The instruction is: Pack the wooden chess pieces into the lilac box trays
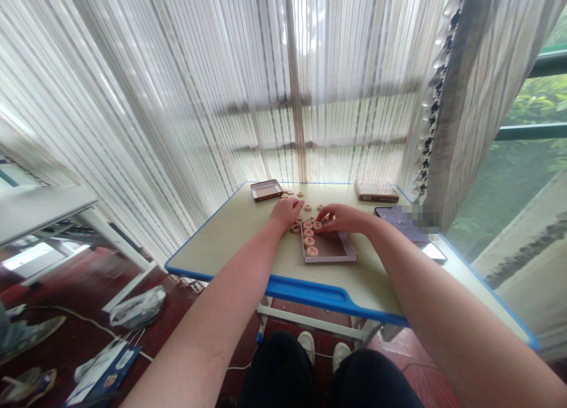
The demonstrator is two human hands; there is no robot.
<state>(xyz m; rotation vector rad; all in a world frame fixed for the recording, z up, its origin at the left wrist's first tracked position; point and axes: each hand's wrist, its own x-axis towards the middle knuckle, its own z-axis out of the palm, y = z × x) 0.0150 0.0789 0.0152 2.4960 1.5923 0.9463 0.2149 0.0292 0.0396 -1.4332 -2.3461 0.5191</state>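
Note:
A shallow brown box [333, 248] with a pale rim lies on the beige table [234, 231] in front of me. Several round wooden game pieces with red marks [309, 241] sit in a column along its left side. My right hand [341, 216] rests at the box's far edge, fingers pinched on a piece there. My left hand [287, 211] is curled over loose wooden pieces [307, 207] scattered on the table just beyond the box; what its fingers hold is hidden.
A second open brown box [266, 190] lies at the far left of the table and a closed wooden box [375, 190] at the far right. A phone [410, 228] lies right of my arm. Striped curtains hang behind. A plastic bag [138, 306] and papers lie on the floor.

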